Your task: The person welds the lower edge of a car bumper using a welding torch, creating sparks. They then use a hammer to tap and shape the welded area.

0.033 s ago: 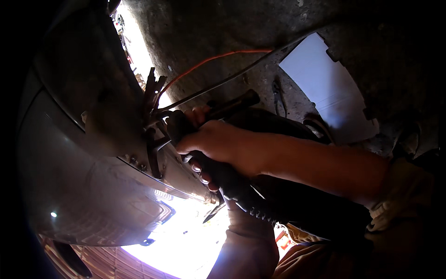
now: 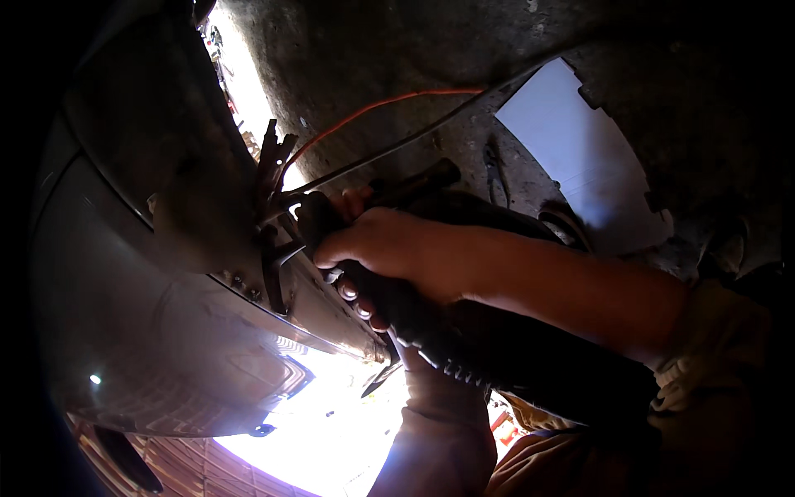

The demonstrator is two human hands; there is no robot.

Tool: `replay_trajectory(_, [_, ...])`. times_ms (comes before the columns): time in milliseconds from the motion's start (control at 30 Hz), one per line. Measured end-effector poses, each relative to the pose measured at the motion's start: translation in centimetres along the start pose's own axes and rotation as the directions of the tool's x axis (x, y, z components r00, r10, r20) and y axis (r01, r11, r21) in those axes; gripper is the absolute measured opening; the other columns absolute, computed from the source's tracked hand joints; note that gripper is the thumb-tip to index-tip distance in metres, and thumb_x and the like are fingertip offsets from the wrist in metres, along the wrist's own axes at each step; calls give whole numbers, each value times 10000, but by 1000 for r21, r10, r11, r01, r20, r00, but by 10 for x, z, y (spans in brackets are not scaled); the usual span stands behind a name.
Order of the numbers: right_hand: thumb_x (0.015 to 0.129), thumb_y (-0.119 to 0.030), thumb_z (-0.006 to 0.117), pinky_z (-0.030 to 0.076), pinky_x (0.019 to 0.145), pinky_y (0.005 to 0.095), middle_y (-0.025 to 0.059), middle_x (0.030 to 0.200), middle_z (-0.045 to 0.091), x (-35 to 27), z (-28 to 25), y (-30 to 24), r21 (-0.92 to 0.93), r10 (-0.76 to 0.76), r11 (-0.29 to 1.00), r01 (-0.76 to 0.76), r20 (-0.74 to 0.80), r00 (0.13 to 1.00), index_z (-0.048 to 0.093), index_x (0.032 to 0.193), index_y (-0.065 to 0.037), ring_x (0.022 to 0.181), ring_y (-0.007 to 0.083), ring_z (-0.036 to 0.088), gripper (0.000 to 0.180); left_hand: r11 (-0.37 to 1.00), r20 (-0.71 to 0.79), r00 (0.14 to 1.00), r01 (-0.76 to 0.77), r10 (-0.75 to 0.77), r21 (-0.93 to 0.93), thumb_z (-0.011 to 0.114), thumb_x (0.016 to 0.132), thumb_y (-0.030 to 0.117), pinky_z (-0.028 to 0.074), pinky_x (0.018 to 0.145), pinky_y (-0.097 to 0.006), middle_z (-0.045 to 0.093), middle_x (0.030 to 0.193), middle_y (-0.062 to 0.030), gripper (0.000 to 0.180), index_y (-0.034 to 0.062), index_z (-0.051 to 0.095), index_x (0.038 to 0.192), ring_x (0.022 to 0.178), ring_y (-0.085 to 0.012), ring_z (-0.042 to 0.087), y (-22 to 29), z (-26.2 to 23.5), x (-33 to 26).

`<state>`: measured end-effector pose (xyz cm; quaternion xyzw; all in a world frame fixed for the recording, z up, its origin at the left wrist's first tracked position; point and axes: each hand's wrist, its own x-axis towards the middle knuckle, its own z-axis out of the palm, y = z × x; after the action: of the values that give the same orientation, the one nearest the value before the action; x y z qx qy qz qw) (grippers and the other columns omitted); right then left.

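Observation:
My right hand [image 2: 377,244] is closed over the front part of a dark hand tool with a ribbed cord sleeve; its exact kind is lost in shadow. From below, my left hand [image 2: 360,308] wraps its fingers around the body of the same dark hand tool [image 2: 414,319], with most of its palm hidden. The tool's front end meets a dark forked metal piece [image 2: 275,269] at the edge of a large glossy grey car body panel [image 2: 190,348]. The contact point itself is hidden by my right hand.
A white sheet [image 2: 580,157] with notched edges lies on the dark floor at the right. Pliers [image 2: 495,174] lie left of it. An orange cord [image 2: 373,105] and a dark cable [image 2: 414,137] cross the floor. A dark cylindrical object [image 2: 426,180] sits beyond my right hand.

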<state>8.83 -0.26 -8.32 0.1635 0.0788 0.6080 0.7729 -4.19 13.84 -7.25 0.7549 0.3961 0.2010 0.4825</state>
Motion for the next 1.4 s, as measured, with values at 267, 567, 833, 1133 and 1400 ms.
replay_trajectory(267, [837, -148, 663, 487, 418, 335, 66, 642, 560, -2, -11, 0, -133, -134, 982, 136, 22, 991, 575, 894, -34, 470, 174, 565, 155, 1000, 51, 999, 9, -8, -24, 410, 978, 319, 349, 508, -356, 209, 490, 4, 439, 188, 261, 586, 452, -155, 249, 13, 12, 12])
replay_trajectory(567, [851, -125, 640, 493, 409, 356, 65, 630, 524, -4, -2, -3, -96, -118, 988, 118, 3, 993, 541, 899, -30, 482, 180, 554, 145, 999, 75, 997, -13, 16, -39, 411, 976, 316, 360, 517, -365, 212, 493, 2, 436, 186, 261, 589, 454, -159, 251, 19, 21, 16])
replay_trajectory(833, [864, -137, 621, 450, 407, 363, 66, 619, 520, 8, 2, 8, -24, -52, 998, 53, 49, 997, 526, 879, -54, 465, 177, 525, 127, 995, 52, 998, 28, -23, -98, 412, 975, 314, 369, 525, -372, 215, 495, 1, 433, 185, 261, 591, 455, -161, 253, 26, 15, 4])
replay_trajectory(1133, [855, -147, 610, 443, 419, 370, 59, 606, 510, 4, 7, 11, -78, -66, 994, 72, 67, 996, 519, 874, -68, 460, 176, 509, 122, 987, 19, 995, 104, -103, -126, 413, 974, 311, 380, 534, -380, 218, 498, 0, 429, 183, 262, 593, 457, -165, 255, 27, -7, -43])
replay_trajectory(1400, [869, -188, 632, 429, 422, 329, 42, 655, 509, 7, 7, 13, -104, -59, 992, 67, 78, 995, 554, 899, -54, 472, 137, 486, 158, 974, 7, 992, 125, -126, -191, 414, 973, 309, 389, 542, -387, 220, 501, -1, 426, 181, 262, 595, 458, -168, 256, 22, -14, -62])
